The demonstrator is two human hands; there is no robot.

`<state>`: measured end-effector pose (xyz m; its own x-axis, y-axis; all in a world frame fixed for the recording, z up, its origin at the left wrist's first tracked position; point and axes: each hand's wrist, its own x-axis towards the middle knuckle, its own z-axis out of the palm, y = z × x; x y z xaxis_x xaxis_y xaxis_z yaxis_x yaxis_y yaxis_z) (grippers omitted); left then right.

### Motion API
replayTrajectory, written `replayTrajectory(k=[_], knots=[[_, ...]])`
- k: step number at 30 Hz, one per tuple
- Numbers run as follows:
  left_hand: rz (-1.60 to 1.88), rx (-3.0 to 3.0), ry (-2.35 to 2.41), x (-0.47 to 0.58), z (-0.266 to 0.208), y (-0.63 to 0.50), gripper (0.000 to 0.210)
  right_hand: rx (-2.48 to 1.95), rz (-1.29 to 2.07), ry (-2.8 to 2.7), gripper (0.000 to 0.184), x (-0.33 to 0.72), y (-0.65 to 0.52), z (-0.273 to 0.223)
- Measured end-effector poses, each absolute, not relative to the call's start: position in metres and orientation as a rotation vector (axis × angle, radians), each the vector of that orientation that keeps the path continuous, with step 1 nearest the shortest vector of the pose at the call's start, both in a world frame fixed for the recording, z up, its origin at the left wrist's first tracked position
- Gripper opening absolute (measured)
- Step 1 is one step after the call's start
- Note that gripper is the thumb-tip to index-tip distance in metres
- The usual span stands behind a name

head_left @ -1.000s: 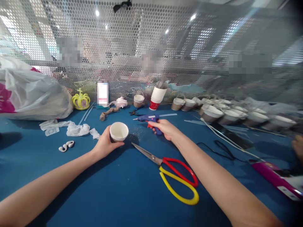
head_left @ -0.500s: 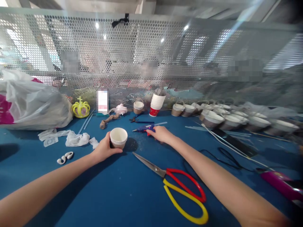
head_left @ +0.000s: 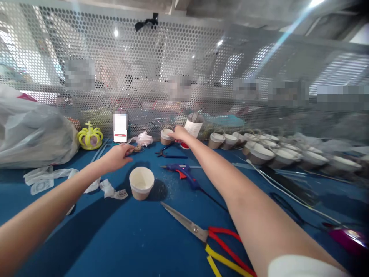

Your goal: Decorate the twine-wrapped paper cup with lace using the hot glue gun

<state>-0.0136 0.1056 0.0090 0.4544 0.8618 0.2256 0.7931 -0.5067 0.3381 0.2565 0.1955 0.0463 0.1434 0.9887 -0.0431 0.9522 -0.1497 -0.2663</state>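
Note:
A white-lined paper cup with a brown outer wall stands upright on the blue table, clear of both hands. My left hand is beyond it, thumb and fingers apart, fingertips beside a bundle of brown twine that it partly covers. My right hand reaches to the back, its fingers closed at the right rim of a small cup with a twine handle. The blue glue gun lies on its side, tip pointing left. Large scissors with red and yellow handles lie nearer, partly behind my right forearm.
Pliers lie near the back. Behind my right hand is a stack of white cups. Several handled cups line the right. At left are a plastic bag, a yellow crown, a lit phone and white lace.
My left hand has let go of the paper cup and moved back to the twine. My right hand has left the glue gun and reached the small handled cup.

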Motion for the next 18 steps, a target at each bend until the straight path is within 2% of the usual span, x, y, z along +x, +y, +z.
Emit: replayTrajectory(k=[4, 10, 15, 18], knots=[[0.551, 2.621, 1.522, 0.016, 0.005, 0.154, 0.039, -2.236, 0.42, -1.9, 0.031, 0.258, 0.202, 0.038], [0.543, 2.641, 1.645, 0.057, -0.018, 0.199, 0.057, -2.225, 0.455, -1.847, 0.029, 0.271, 0.191, 0.041], [0.514, 2.661, 1.704, 0.07, -0.023, 0.21, 0.035, -2.235, 0.408, -1.817, 0.03, 0.28, 0.18, 0.043], [0.522, 2.704, 1.688, 0.069, -0.024, 0.21, 0.033, -2.29, 0.372, -1.806, 0.029, 0.286, 0.175, 0.042]])
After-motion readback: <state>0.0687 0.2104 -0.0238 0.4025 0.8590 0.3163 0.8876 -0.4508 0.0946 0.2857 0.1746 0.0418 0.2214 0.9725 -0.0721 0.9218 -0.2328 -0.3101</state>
